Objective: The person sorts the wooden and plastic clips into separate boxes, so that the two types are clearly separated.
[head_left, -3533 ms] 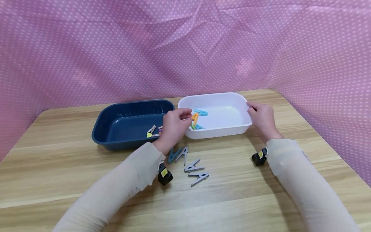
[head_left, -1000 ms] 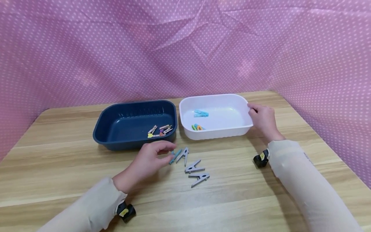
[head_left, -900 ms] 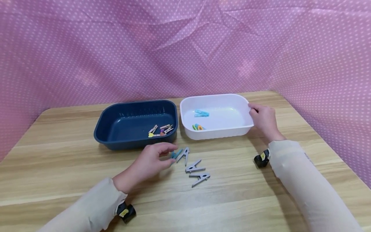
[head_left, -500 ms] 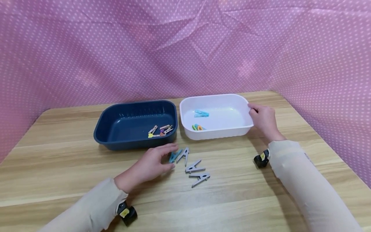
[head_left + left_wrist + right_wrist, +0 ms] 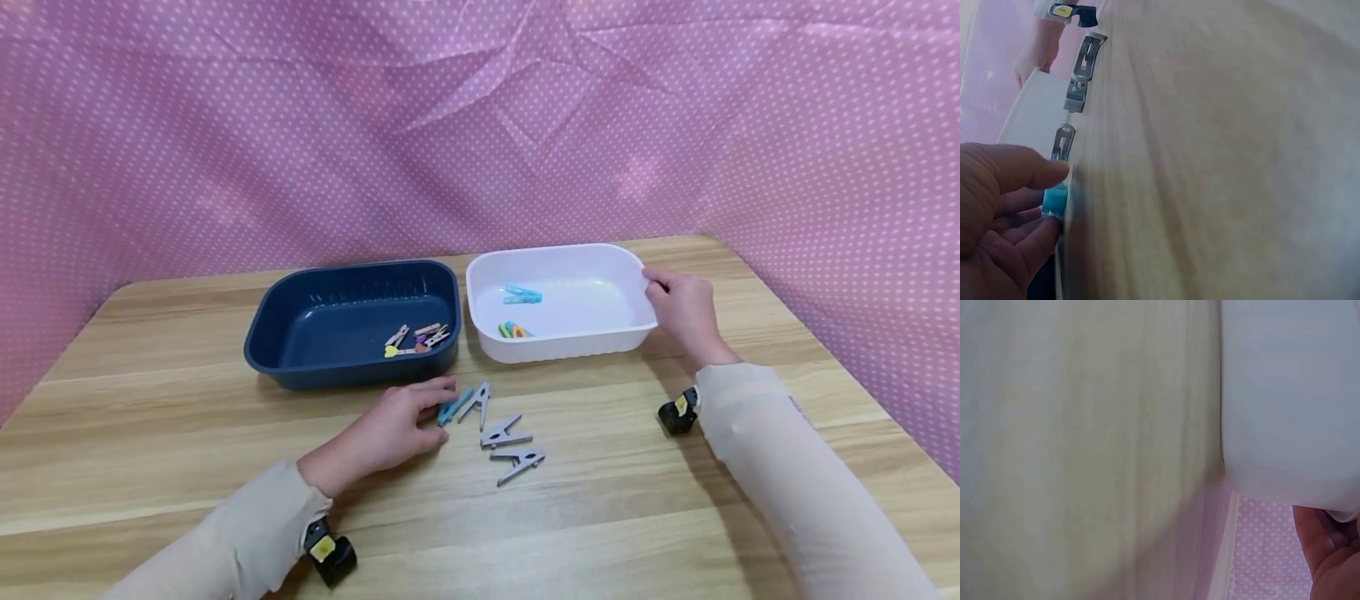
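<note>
My left hand (image 5: 397,429) is on the table with thumb and fingers around a teal clothespin (image 5: 454,408). In the left wrist view, the clothespin's blue end (image 5: 1055,200) shows between thumb and fingers, and the curled fingers partly cover it. Close to its right lies a grey clothespin (image 5: 476,403); two more grey clothespins, one (image 5: 506,432) above the other (image 5: 517,463), lie nearer me. My right hand (image 5: 684,308) grips the right end of a white basin (image 5: 566,343), the thumb at its rim.
Left of the white basin stands a dark blue basin (image 5: 348,375) holding several small wooden clothespins (image 5: 429,335). Inside the white one are a light blue clothespin (image 5: 522,295) and a few coloured ones (image 5: 514,330). A pink dotted cloth (image 5: 480,125) hangs behind the table.
An orange clothespin went from my left hand into the white basin. That hand then moved down to the teal clothespin and its fingers drew in around it. My right hand stayed at the basin.
</note>
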Demonstrator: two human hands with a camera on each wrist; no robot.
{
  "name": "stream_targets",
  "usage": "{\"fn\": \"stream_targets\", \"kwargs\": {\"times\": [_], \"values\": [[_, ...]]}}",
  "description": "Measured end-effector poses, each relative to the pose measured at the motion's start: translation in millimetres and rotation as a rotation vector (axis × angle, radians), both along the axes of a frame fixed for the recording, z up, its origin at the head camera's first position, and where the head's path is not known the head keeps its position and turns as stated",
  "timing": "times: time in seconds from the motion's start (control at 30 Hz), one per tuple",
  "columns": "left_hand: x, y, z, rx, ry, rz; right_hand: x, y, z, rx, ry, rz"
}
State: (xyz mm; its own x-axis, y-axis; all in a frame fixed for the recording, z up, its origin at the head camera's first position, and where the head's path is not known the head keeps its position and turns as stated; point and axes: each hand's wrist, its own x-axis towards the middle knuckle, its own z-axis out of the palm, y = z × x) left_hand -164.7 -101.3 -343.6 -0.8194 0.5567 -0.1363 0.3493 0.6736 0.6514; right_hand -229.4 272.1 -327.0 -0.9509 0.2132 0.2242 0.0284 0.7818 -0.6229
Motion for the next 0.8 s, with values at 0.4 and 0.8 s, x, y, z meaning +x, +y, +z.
{"fn": "stream_targets", "kwargs": {"times": [0.4, 0.8], "values": [[2.2, 0.2, -2.7, 0.007, 0.026, -0.018, -2.5, 0.8, -0.6, 0.01, -0.004, -0.004], [8.3, -1.0, -1.5, 0.025, 0.041, -0.015, -2.6, 0.7, -1.1, 0.019, 0.0, -0.001]]}}
